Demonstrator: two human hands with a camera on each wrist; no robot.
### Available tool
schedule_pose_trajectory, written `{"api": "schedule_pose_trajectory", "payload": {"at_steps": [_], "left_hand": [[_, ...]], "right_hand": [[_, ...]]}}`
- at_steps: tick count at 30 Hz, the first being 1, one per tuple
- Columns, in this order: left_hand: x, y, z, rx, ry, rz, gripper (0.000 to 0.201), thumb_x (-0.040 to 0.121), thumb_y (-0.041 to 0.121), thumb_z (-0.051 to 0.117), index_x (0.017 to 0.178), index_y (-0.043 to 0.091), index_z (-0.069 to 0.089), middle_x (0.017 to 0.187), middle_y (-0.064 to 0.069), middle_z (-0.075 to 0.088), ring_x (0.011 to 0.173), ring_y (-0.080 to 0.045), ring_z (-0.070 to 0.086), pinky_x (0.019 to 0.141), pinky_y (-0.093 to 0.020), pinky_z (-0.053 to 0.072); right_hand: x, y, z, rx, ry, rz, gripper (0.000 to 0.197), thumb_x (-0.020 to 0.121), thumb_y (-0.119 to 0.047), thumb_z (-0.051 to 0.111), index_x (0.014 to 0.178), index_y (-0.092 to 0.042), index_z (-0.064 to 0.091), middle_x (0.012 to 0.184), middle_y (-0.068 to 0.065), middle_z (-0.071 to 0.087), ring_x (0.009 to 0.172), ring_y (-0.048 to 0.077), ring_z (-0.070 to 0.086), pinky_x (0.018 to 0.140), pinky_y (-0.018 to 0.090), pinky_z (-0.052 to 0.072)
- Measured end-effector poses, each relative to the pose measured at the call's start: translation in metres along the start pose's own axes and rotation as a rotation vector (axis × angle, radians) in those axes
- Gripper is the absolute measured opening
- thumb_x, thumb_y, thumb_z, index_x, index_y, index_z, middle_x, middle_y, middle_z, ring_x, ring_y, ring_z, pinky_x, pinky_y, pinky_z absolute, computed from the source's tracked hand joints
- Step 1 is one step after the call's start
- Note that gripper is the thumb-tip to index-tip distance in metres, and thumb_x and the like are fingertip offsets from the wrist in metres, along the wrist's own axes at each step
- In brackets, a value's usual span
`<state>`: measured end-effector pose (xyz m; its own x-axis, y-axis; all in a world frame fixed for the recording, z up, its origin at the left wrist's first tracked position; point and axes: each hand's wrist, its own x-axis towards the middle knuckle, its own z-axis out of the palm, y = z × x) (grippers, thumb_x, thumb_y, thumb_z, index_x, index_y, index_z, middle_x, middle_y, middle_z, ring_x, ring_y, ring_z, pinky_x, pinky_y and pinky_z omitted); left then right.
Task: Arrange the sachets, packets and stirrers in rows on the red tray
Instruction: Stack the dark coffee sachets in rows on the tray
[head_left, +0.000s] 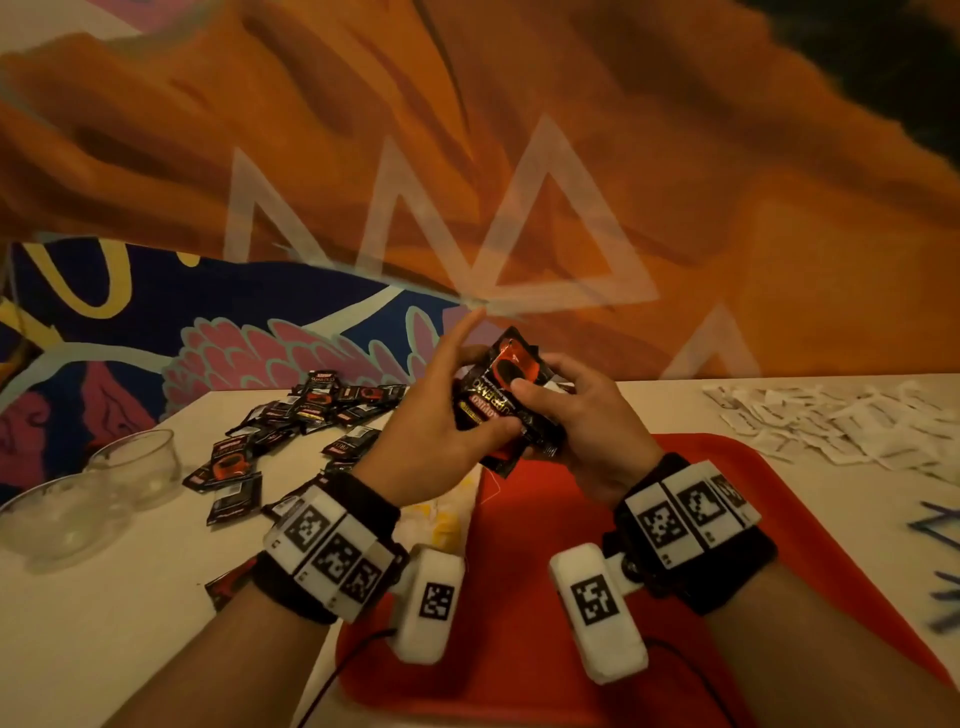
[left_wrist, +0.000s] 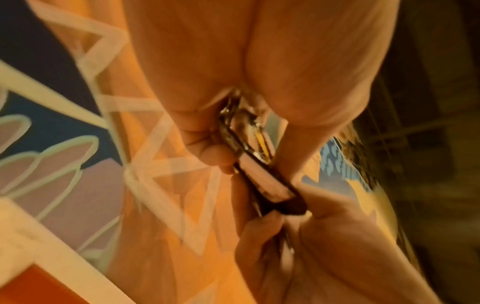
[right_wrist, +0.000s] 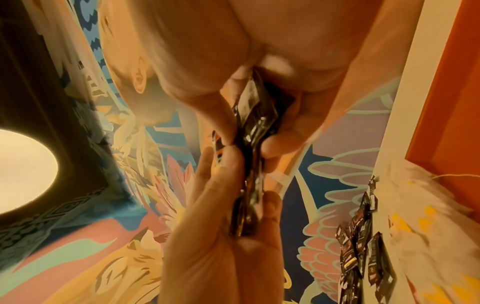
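Sachets (head_left: 506, 400), a small stack of glossy black-and-red foil ones, are held w/ both hands just above the far edge of the red tray (head_left: 530, 597). Left hand (head_left: 431, 436) pinches the stack btw thumb and curled fingers, index finger stretched out straight. Right hand (head_left: 576, 421) grips the other side, thumb pressed on top. Tray is smooth plastic w/ rounded corners. Farther left, loose black sachets (head_left: 291, 431) lie scattered on the white table (head_left: 130, 597), near two clear bowls (head_left: 98, 493). Far right, white paper packets (head_left: 841, 421), in a flat pile.
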<state>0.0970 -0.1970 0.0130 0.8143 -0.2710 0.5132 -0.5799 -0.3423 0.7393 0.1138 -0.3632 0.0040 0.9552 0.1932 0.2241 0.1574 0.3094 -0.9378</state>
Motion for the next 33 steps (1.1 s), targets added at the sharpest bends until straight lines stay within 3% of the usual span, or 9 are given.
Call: {"api": "schedule_pose_trajectory", "payload": {"at_steps": [3, 6, 8, 15, 21, 25, 28, 31, 33], "left_hand": [[0.001, 0.000, -0.001, -0.308, 0.125, -0.135, 0.079, 0.079, 0.018, 0.081, 0.145, 0.033, 0.042, 0.130, 0.004, 0.052, 0.104, -0.002, 0.066, 0.076, -0.030, 0.060], [0.005, -0.005, -0.006, -0.661, 0.049, -0.324, 0.059, 0.080, 0.019, 0.071, 0.136, 0.018, 0.056, 0.133, -0.016, 0.060, 0.115, -0.032, 0.065, 0.094, -0.048, 0.055], [0.005, -0.008, -0.008, -0.728, -0.025, -0.367, 0.055, 0.082, 0.015, 0.067, 0.136, 0.010, 0.055, 0.127, -0.022, 0.063, 0.116, -0.038, 0.063, 0.098, -0.050, 0.051], [0.007, -0.004, 0.005, -0.798, 0.081, -0.362, 0.053, 0.077, 0.003, 0.067, 0.129, 0.005, 0.054, 0.107, -0.016, 0.067, 0.096, -0.029, 0.068, 0.086, -0.043, 0.055], [-0.002, -0.010, 0.013, -0.977, 0.145, -0.313, 0.056, 0.083, 0.013, 0.065, 0.136, 0.002, 0.052, 0.124, -0.024, 0.063, 0.111, -0.035, 0.065, 0.096, -0.045, 0.053], [-0.010, -0.011, 0.007, -1.158, 0.027, -0.277, 0.051, 0.089, 0.029, 0.065, 0.134, 0.007, 0.061, 0.136, -0.020, 0.058, 0.123, -0.032, 0.058, 0.106, -0.045, 0.048], [-0.014, -0.009, 0.004, -1.217, -0.012, -0.212, 0.045, 0.092, 0.035, 0.062, 0.129, 0.010, 0.066, 0.136, -0.016, 0.060, 0.127, -0.029, 0.057, 0.103, -0.041, 0.048], [-0.015, -0.005, 0.010, -1.177, 0.039, -0.198, 0.064, 0.084, 0.030, 0.076, 0.139, 0.006, 0.054, 0.139, -0.021, 0.056, 0.128, -0.032, 0.056, 0.102, -0.042, 0.050], [-0.013, -0.004, 0.016, -1.086, 0.118, -0.214, 0.057, 0.084, 0.018, 0.072, 0.137, 0.007, 0.053, 0.132, -0.020, 0.062, 0.121, -0.032, 0.061, 0.095, -0.041, 0.054]], "right_hand": [[0.000, -0.003, 0.002, 0.039, 0.018, -0.012, 0.024, 0.092, -0.007, 0.063, 0.115, -0.011, 0.065, 0.111, 0.017, 0.070, 0.093, 0.031, 0.071, 0.079, 0.050, 0.058], [-0.001, -0.003, 0.010, 0.038, 0.008, -0.047, 0.027, 0.094, -0.001, 0.056, 0.119, -0.009, 0.063, 0.113, 0.018, 0.068, 0.098, 0.030, 0.068, 0.081, 0.045, 0.057], [-0.001, -0.001, 0.014, 0.025, 0.006, -0.059, 0.030, 0.094, 0.003, 0.051, 0.118, -0.010, 0.062, 0.114, 0.018, 0.067, 0.098, 0.029, 0.066, 0.083, 0.041, 0.054], [0.001, 0.009, 0.020, -0.018, 0.021, -0.063, 0.030, 0.096, -0.002, 0.057, 0.124, -0.014, 0.058, 0.120, 0.016, 0.065, 0.113, 0.033, 0.064, 0.098, 0.047, 0.053], [-0.001, 0.008, 0.022, 0.146, -0.008, -0.065, 0.039, 0.095, 0.006, 0.052, 0.130, -0.010, 0.055, 0.124, 0.017, 0.065, 0.113, 0.032, 0.064, 0.094, 0.042, 0.054], [-0.002, 0.006, 0.024, 0.181, 0.007, -0.113, 0.039, 0.095, 0.008, 0.050, 0.130, -0.009, 0.055, 0.124, 0.017, 0.065, 0.114, 0.031, 0.063, 0.096, 0.043, 0.053], [-0.002, 0.005, 0.025, 0.180, 0.042, -0.166, 0.040, 0.095, 0.008, 0.050, 0.131, -0.009, 0.056, 0.124, 0.016, 0.065, 0.116, 0.031, 0.063, 0.101, 0.046, 0.051], [-0.004, 0.007, 0.027, 0.110, 0.062, -0.197, 0.035, 0.096, 0.004, 0.052, 0.124, -0.017, 0.060, 0.119, 0.012, 0.068, 0.113, 0.029, 0.065, 0.101, 0.050, 0.051], [-0.006, 0.009, 0.029, 0.048, 0.049, -0.211, 0.032, 0.097, 0.001, 0.053, 0.117, -0.022, 0.061, 0.115, 0.010, 0.069, 0.110, 0.028, 0.066, 0.099, 0.049, 0.052]]}}
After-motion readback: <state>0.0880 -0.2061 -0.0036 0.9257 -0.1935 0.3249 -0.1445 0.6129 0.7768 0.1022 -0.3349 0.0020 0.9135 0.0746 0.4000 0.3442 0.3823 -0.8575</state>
